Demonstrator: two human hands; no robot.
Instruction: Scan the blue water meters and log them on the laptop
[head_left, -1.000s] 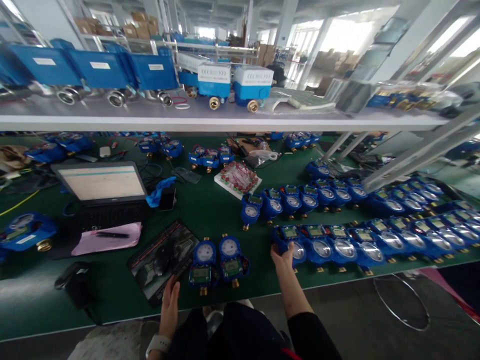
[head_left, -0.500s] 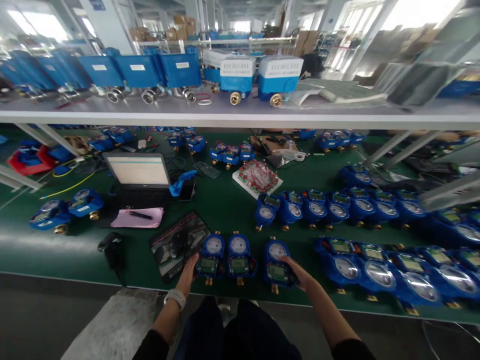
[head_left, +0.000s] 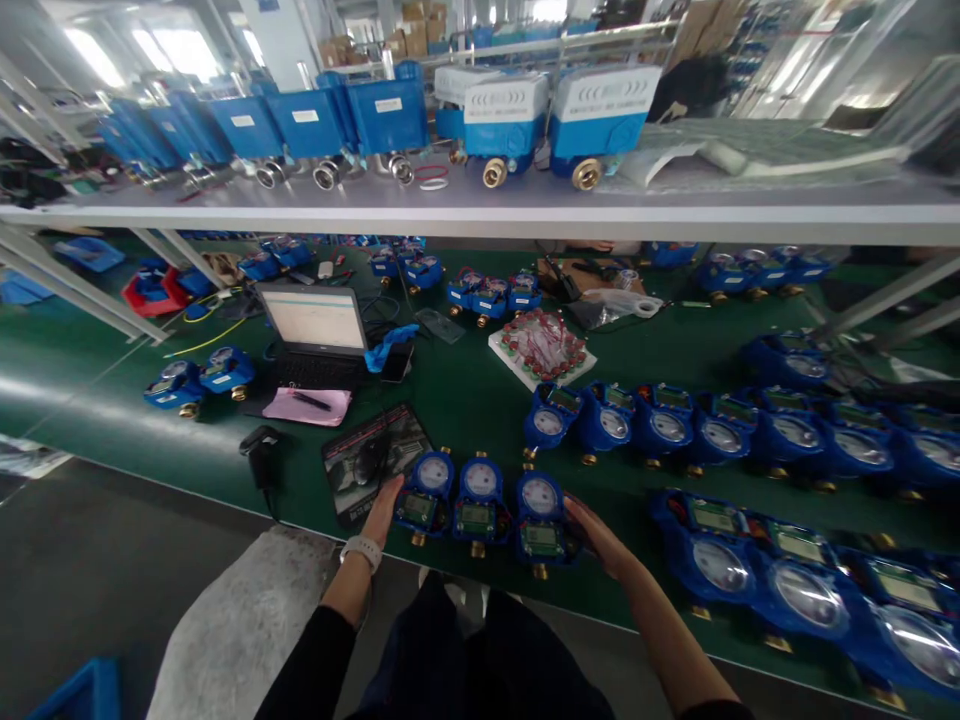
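Three blue water meters stand in a row near the bench's front edge: a left meter [head_left: 424, 497], a middle meter [head_left: 478, 503] and a right meter [head_left: 541, 515]. Each has a round dial, a small display on a green circuit board and brass pipe ends. My left hand [head_left: 384, 508] lies along the outer side of the left meter, fingers stretched out. Against the outer side of the right meter rests my right hand [head_left: 598, 537], its fingers extended and partly hidden by the housing. Neither hand is wrapped round a meter.
More blue meters [head_left: 721, 435] line the right side in two rows. Left of my hands lie a mouse pad [head_left: 349, 470], a barcode scanner [head_left: 260, 455] and a laptop [head_left: 319, 330]. A tray of red-wired parts [head_left: 541, 345] sits behind. A shelf [head_left: 465, 218] crosses above.
The right meter has slid left, closer to the middle one. My right hand's fingers have shifted from over its dial to its side. The camera view has turned slightly.
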